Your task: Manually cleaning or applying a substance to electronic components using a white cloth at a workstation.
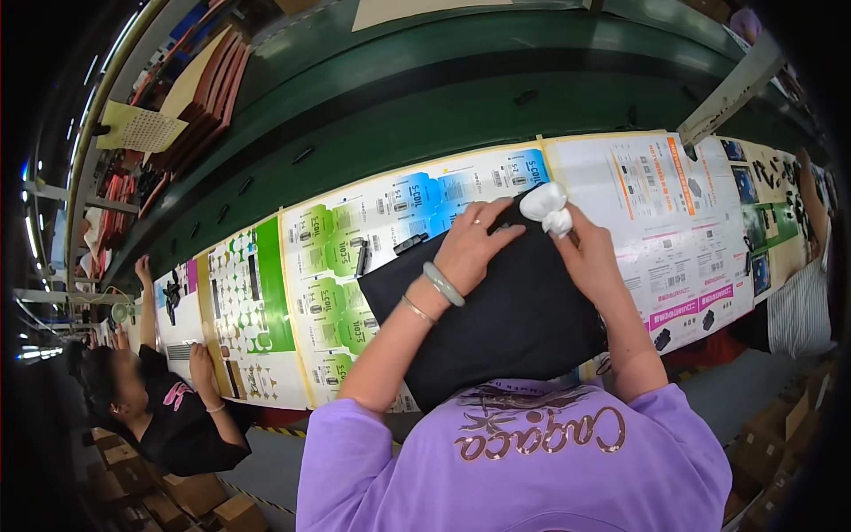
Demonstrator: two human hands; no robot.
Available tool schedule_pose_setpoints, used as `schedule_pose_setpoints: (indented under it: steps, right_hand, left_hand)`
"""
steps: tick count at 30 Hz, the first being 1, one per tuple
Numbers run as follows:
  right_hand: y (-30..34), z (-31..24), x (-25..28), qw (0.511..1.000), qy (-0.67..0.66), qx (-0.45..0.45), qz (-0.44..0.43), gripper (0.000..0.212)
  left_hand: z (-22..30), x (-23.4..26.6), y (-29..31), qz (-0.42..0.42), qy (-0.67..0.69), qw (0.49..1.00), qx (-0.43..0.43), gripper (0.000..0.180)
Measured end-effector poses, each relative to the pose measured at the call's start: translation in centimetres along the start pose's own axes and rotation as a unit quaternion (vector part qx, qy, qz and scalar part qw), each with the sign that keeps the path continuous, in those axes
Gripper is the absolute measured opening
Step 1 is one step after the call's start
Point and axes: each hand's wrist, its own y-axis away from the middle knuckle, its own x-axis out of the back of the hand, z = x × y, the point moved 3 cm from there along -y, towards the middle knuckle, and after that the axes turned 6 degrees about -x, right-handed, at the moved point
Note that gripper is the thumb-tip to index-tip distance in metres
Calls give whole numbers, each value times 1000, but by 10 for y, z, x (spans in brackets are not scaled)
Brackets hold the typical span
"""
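Observation:
My right hand (587, 257) pinches a crumpled white wad (544, 203), cloth or tissue; I cannot tell which. My left hand (472, 253), with a ring and two bracelets, is beside it, fingers curled and thumb close to the index finger. Whatever sits between those fingers is dark and lost against the black cloth (496, 332) below. That cloth spreads over the near part of the table and reaches my body. Left of my left hand, two small slim black devices (410, 244) lie on the printed sheets covering the table.
Beyond the table runs a green conveyor belt (399, 115) carrying scattered small black pieces. A pale post (734, 93) rises at the right. A co-worker in black (177, 417) sits at left; another person's striped garment (798, 306) shows at right. Cardboard boxes (191, 495) stand behind.

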Motion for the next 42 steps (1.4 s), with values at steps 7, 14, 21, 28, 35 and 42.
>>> schedule_pose_setpoints:
  steps: [7,14,21,28,35,42]
  right_hand:
    - [19,5,-8,997,60,-29,-30,46]
    - [24,-7,-14,997,70,14,-36,50]
    - [20,-1,-40,985,158,30,-55,51]
    - [11,8,-42,983,177,24,-50,48]
    - [8,23,-29,988,150,-16,-44,45]
    - [12,17,-26,985,171,-3,-35,41]
  left_hand:
    - [-17,-11,11,-56,29,997,38,28]
    - [-13,-21,26,61,83,984,146,26]
    - [-15,-21,23,73,84,981,158,25]
    - [-17,-23,23,68,73,983,152,23]
    - [-127,19,-26,113,-67,980,149,17]
    - [-215,30,-78,77,-222,948,214,30]
